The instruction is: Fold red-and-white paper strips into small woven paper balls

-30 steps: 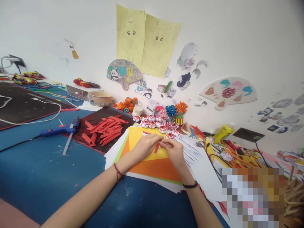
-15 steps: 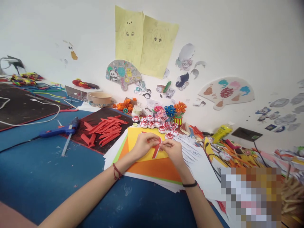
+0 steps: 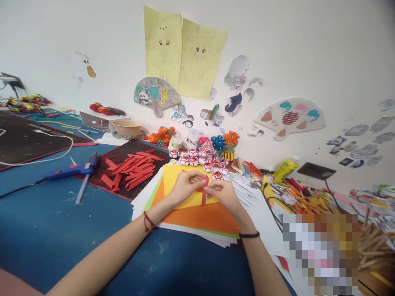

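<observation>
A red paper strip [image 3: 204,199] with a pale edge is pinched between the fingertips of my left hand [image 3: 187,187] and my right hand [image 3: 224,195]. Both hands are closed, close together, over a stack of coloured paper with a yellow sheet [image 3: 171,179] on top and an orange sheet [image 3: 197,220] below it. The strip's lower end points down toward the stack. Its folds are partly hidden by my fingers. Just beyond my hands sit several red and white folded paper balls [image 3: 208,166].
Left of the stack, red folded strips [image 3: 132,166] lie heaped on a dark mat [image 3: 106,159]. A blue glue gun [image 3: 70,170] rests on the blue table [image 3: 101,230]. White paper strips [image 3: 245,187], a yellow bottle [image 3: 285,169] and mixed paper scraps lie right. Paper flowers [image 3: 218,143] stand against the wall.
The red strip has turned to stand more upright between my fingers. Both hands stay close together, still pinching it. The view has shifted slightly.
</observation>
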{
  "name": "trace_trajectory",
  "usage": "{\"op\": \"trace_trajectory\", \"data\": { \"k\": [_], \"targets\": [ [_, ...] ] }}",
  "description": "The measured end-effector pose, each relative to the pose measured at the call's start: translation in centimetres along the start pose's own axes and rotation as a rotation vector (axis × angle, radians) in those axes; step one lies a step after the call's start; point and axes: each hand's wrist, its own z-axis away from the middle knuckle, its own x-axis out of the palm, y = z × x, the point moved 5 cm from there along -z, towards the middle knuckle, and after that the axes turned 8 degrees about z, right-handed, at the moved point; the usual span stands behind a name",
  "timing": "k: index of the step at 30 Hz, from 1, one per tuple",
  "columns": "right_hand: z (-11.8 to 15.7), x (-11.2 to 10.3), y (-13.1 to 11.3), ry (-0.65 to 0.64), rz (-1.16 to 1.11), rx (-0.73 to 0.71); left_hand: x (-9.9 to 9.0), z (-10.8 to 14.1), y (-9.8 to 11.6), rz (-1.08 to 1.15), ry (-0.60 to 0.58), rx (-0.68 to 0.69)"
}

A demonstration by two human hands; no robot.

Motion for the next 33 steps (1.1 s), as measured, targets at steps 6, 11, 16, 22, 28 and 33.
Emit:
{"op": "trace_trajectory", "data": {
  "k": [6,11,16,22,28,33],
  "targets": [
    [0.3,-6.1,0.4,0.441,-0.116,-0.072,2.9,-0.7,-0.1,-0.358,-0.100,0.146],
    [0.7,-8.5,0.5,0.625,-0.189,-0.107,7.8,-1.6,-1.4,-0.692,-0.270,0.201],
    [1.6,-11.3,1.4,0.931,-0.272,-0.135,12.0,-1.4,-2.6,-0.985,-0.469,0.423],
    [1.5,-11.9,2.3,0.945,-0.403,-0.117,13.7,-0.9,-3.1,-1.240,-0.550,0.703],
    [1.0,-11.2,2.1,0.908,-0.385,-0.105,14.2,-0.4,-2.7,-1.250,-0.605,0.846],
    [1.0,-10.9,2.1,0.888,-0.408,-0.100,14.2,-0.1,-2.7,-1.246,-0.630,0.888]
  ]
}}
